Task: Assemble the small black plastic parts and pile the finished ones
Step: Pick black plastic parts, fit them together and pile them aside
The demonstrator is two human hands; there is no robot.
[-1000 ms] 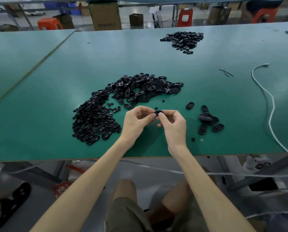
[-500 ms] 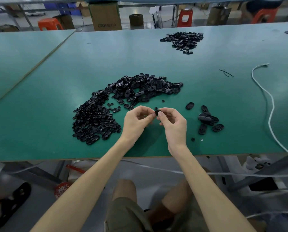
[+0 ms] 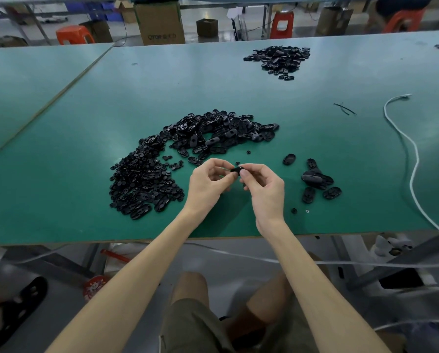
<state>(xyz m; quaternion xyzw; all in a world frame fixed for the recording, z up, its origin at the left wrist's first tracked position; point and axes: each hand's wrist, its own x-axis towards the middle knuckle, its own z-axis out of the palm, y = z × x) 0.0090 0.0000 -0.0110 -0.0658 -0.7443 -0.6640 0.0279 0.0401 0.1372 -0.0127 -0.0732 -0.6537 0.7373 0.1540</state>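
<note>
- Head view: both bare forearms reach forward over the near edge of the green-topped desk. They converge so that the two hands meet above its surface.
- The left hand has its thumb and forefinger curled toward the right, and its other fingers are loosely bent beneath them.
- The right hand mirrors it, with thumb and forefinger tips pointing left and its back turned to the camera.
- The grip is closed from both sides: each hand pinches one end of a small black oval plastic part, held clear of the desk.
- The part's long axis runs roughly left to right, from one hand to the other. Which face is up cannot be told.
- A wide curved heap of loose black plastic pieces lies left of the grip and beyond it.
- A small cluster of black oval pieces lies right of the grip, apart from it.
</note>
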